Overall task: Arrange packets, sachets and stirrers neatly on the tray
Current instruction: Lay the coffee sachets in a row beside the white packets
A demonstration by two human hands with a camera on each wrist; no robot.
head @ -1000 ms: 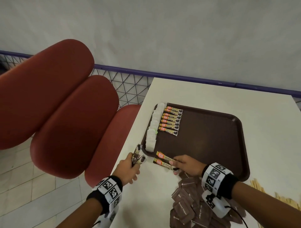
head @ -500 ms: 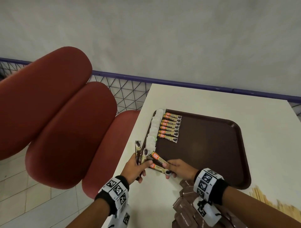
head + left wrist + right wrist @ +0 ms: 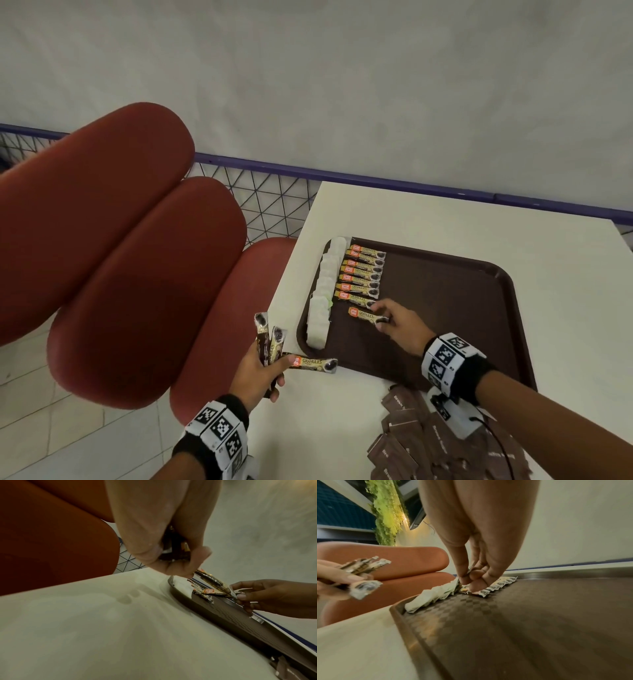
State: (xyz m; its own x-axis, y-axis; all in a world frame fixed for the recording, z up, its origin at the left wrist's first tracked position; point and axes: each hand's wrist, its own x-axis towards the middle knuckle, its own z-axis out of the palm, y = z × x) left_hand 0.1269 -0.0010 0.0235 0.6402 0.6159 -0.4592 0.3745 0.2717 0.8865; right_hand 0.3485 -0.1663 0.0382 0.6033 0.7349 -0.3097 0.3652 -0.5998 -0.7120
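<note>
Resting on a white desk (image 3: 445, 236), a dark brown rectangular plastic tray (image 3: 479, 329) is seen from above, its near left corner close to the desk's left edge. Along the tray's left rim a column of white paper sachets (image 3: 323, 294) is laid, and just beside it a stack-like row of gold-and-black coffee granule stick packets (image 3: 363, 274) is lined up. At the near end of that row one more granule stick packet (image 3: 368, 315) is pinched at its right end by the fingers (image 3: 464, 580) of the right hand (image 3: 399, 325), low over the tray floor. Most of the tray to the right of the row is left bare. Over the desk's left edge, a fan of spare stick packets (image 3: 274, 346) is gripped by the curled fingers of the left hand (image 3: 258, 377), one packet jutting toward the tray's near rim. A heap of brown paper packets (image 3: 428, 442) is piled on the desk near the tray's front edge. Red padded seat cushions (image 3: 137, 260) are set beyond the desk's left edge.
</note>
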